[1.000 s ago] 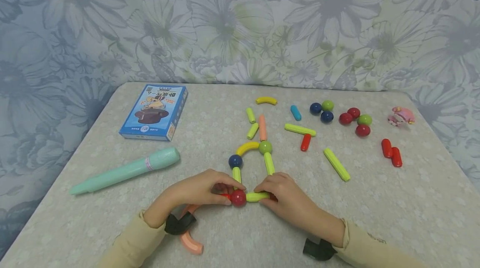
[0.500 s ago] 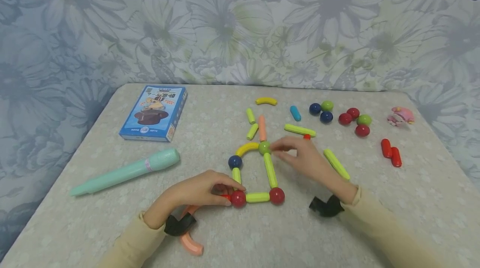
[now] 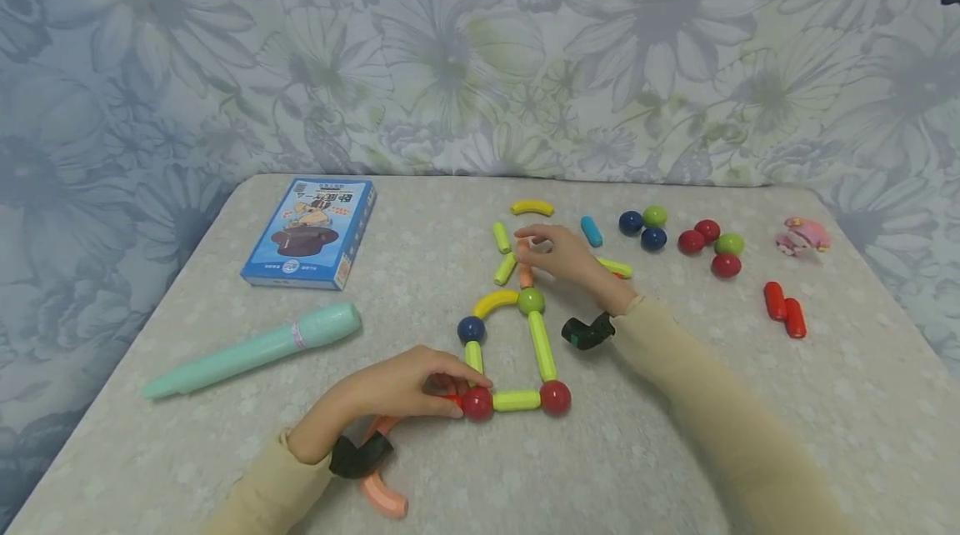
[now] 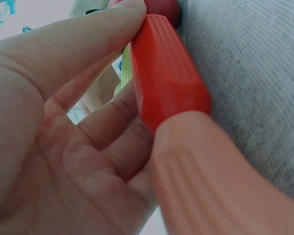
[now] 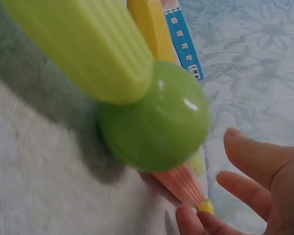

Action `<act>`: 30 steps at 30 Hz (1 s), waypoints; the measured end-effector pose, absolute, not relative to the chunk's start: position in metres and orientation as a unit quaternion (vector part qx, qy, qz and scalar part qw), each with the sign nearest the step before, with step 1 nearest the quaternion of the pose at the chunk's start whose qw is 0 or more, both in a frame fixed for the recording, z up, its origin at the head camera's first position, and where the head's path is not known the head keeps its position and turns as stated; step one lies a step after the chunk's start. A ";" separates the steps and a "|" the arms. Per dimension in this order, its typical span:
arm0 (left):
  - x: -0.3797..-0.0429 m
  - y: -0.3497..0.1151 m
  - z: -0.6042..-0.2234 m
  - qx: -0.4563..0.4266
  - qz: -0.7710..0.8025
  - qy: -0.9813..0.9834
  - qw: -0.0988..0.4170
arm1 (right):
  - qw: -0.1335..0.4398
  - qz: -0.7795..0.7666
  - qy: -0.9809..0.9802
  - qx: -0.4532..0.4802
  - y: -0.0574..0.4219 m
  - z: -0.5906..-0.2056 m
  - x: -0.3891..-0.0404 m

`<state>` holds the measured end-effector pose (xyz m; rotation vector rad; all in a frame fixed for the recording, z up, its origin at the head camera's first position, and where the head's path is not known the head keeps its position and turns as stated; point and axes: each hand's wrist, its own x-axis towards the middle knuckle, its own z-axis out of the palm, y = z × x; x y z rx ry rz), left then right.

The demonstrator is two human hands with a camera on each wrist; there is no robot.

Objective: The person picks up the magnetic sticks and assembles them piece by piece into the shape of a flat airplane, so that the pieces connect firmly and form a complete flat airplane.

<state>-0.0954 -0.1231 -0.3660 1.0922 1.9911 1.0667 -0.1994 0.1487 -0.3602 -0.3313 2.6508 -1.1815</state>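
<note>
My left hand (image 3: 408,381) pinches a red ball (image 3: 477,404) at the near left corner of a loop of toy magnetic sticks and balls. In the left wrist view, a red stick (image 4: 171,73) runs from that ball to a curved orange stick (image 4: 196,171). Lime sticks (image 3: 516,400), a second red ball (image 3: 555,397), a green ball (image 3: 531,300), a yellow curved stick (image 3: 497,300) and a dark blue ball (image 3: 471,328) form the loop. Over the straight orange stick (image 3: 527,277) beyond the green ball is my right hand (image 3: 570,258), its fingers apart in the right wrist view.
Loose lime sticks (image 3: 502,237), a yellow curve (image 3: 532,207) and a blue stick (image 3: 591,231) lie behind. Several balls (image 3: 691,242), red sticks (image 3: 795,318) and a pink toy (image 3: 802,236) are on the right. A blue box (image 3: 309,231) and mint-green pen-shaped object (image 3: 255,350) lie left.
My right hand has left the near right red ball, passed beside the green ball, and moved away from me to the straight orange stick. The left hand stays at its red ball.
</note>
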 end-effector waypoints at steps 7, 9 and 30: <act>-0.093 -0.124 -0.365 0.411 0.408 0.753 0.313 | 0.127 -0.350 0.923 -0.102 0.134 -0.368 -0.207; -0.093 -0.124 -0.365 0.413 0.408 0.753 0.310 | 0.122 -0.336 0.928 -0.104 0.133 -0.370 -0.208; -0.116 -0.106 -0.364 0.421 0.385 0.765 0.300 | 0.081 -0.334 0.934 -0.097 0.153 -0.360 -0.216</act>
